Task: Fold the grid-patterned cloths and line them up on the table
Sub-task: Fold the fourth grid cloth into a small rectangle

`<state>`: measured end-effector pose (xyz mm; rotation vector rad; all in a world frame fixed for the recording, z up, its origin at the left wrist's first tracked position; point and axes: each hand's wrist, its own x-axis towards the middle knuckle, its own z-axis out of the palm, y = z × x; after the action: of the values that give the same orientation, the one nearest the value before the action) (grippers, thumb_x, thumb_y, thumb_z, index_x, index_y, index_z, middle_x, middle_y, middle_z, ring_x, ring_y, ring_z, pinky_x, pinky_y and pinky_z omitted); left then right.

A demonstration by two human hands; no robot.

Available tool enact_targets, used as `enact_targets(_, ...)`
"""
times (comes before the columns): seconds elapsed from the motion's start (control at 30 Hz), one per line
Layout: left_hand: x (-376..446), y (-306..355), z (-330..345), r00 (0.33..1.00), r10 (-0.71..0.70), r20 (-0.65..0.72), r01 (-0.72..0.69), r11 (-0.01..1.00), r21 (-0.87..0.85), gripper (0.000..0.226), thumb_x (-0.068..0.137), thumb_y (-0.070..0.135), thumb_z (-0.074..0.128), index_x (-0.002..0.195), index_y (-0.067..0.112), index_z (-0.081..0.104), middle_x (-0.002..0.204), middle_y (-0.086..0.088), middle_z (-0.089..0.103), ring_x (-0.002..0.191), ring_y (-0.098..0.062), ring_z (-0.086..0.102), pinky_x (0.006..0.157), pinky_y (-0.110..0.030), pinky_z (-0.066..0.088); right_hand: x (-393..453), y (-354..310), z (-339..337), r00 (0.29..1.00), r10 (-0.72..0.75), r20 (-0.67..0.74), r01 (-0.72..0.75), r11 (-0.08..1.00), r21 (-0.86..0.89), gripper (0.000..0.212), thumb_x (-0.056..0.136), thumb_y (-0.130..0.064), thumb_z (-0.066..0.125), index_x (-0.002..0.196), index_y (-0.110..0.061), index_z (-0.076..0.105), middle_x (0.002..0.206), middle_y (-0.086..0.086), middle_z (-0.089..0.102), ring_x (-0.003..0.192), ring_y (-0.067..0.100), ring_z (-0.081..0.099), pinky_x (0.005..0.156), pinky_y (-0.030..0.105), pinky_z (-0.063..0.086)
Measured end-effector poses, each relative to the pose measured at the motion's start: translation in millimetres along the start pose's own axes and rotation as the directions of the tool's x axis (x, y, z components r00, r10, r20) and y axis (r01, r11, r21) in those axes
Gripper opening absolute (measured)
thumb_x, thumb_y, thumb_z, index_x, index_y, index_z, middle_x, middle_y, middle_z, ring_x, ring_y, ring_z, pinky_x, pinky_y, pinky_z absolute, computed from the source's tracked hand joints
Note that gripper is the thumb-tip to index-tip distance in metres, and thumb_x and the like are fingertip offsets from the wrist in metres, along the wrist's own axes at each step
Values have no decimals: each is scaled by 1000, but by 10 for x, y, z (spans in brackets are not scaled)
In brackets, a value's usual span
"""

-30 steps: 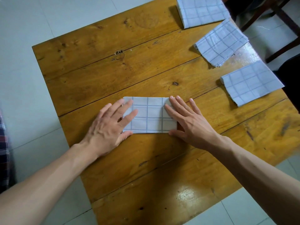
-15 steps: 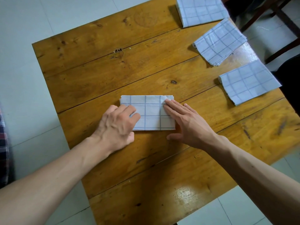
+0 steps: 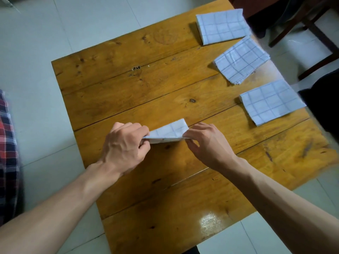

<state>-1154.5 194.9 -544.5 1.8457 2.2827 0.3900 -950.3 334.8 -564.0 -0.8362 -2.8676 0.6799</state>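
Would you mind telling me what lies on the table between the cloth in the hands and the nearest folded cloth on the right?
Only bare wooden table, seen in the head view.

The folded cloth (image 3: 167, 132) pinched between the two hands is pale blue-white, crossed by a thin darker blue-grey grid. Three more folded cloths carry the same pale ground and fine grid lines: one at about one o'clock near the far edge (image 3: 222, 26), one just nearer and turned askew (image 3: 241, 60), and one at about two to three o'clock (image 3: 271, 101). The table (image 3: 146, 92) is honey-yellow to amber wood with dark brown knots, streaks and dark seams between its planks, and a white glare patch near five o'clock. The floor (image 3: 45, 43) is pale grey-green tile with faint lighter joints. At nine o'clock a fabric (image 3: 8, 143) shows a red, navy and white plaid.
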Motion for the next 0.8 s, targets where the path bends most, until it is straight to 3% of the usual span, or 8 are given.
enact_targets(0.13,-101,207,-462,999,-41,-6,41,997,-61,6,84,20,69,82,20,63,73,7,58,68,-16,56,68,-37,47,-103,-150,-492,999,8,-53,-4,997,71,7,90,-22,66,96,-21,70,87,-4,66,76,17,57,68,34,50)
enact_targets(0.27,-222,510,-1052,997,-71,-7,70,992,-107,8,83,15,73,82,19,67,75,5,62,69,-16,57,61,-39,52,-257,-329,-1146,999,-36,1,36,993,109,11,92,-29,62,95,-22,70,88,-5,66,77,16,60,63,37,53)
enact_targets(0.43,-535,1126,-1968,993,-66,-98,55,993,-106,9,81,16,78,83,18,69,76,2,66,68,-15,59,59,-36,55,-724,-836,-2074,996,-50,-68,57,994,95,11,93,-27,63,98,-21,70,92,-5,67,82,15,60,67,34,55)
enact_targets(0.6,-1051,1770,-2775,980,4,-199,-28,993,-118,9,82,17,75,83,19,67,80,2,67,72,-17,60,62,-37,56,-1495,-1383,-2929,983,-95,-159,102,994,39,8,94,-26,62,99,-24,67,92,-11,62,82,11,57,69,29,51)
enact_targets(0.8,-1591,2574,-3477,931,125,-343,-171,979,-106,13,85,29,61,88,18,67,84,1,67,75,-18,59,61,-35,54,-2504,-1867,-3722,948,-81,-306,81,997,-14,1,91,-24,62,90,-24,62,83,-9,59,74,13,52,68,34,47)
